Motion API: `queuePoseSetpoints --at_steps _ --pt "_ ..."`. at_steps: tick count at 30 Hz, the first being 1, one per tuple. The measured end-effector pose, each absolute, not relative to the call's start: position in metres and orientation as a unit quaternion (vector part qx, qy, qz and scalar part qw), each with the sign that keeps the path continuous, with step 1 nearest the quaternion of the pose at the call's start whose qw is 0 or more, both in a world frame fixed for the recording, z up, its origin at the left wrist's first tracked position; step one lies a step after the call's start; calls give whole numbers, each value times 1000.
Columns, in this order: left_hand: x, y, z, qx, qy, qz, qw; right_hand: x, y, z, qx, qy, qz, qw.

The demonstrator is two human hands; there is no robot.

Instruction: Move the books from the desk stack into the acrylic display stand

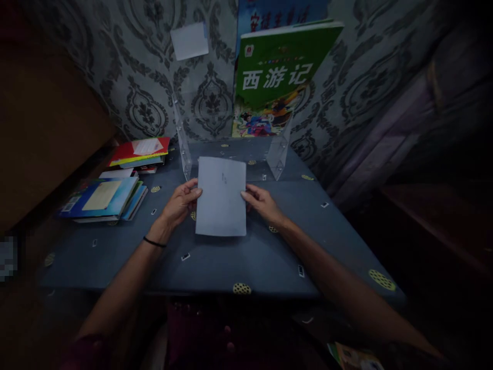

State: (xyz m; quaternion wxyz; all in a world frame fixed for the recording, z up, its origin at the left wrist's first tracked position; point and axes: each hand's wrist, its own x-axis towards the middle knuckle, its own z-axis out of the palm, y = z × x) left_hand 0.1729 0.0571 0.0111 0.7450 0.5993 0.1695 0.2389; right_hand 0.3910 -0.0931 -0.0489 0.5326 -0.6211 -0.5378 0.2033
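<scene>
While a front pile of books topped by a blue book [87, 194] lies at the left of the dark tablecloth [265, 262], a second pile with a red book [124, 153] uppermost sits just behind it. Next comes the left hand [179, 204], a black band [154, 241] around its wrist, fingers partly curled and thumb pinching the left edge of a white paper [221, 205]. This paper, a single sheet or thin booklet, I cannot tell which, is between the hands over the table's middle, a small dark mark in its upper half. Beyond it stand the clear side panels of an acrylic stand [279, 156]. The right hand [264, 204] is likewise half closed, gripping the paper's right edge. Toward the back, a green book [292, 56] stands upright before the patterned wallpaper [211, 97], overlapping a blue-covered book [285, 11].
</scene>
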Motion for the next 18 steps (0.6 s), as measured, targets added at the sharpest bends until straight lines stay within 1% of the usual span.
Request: queuePoseSetpoints --at_steps 2,4,6,8,10,13,16,18 --pt "175 59 25 644 120 255 712 394 -97 -30 -572 -539 195 587" --pt "174 61 36 692 70 275 664 393 -104 -14 -555 -537 115 624" --pt "168 63 39 737 41 295 606 390 -112 -7 -542 -562 37 623" --pt "158 65 31 780 34 286 555 387 -120 -12 -527 -619 2 583" --pt "147 66 12 826 41 239 509 386 -126 -27 -517 -680 3 521" --pt "134 61 -25 892 50 156 421 384 -132 -54 -521 -742 28 421" --pt "126 52 -51 934 38 130 330 384 -139 -65 -549 -769 62 321" --pt "123 49 -57 947 30 122 295 386 -142 -60 -565 -776 78 269"
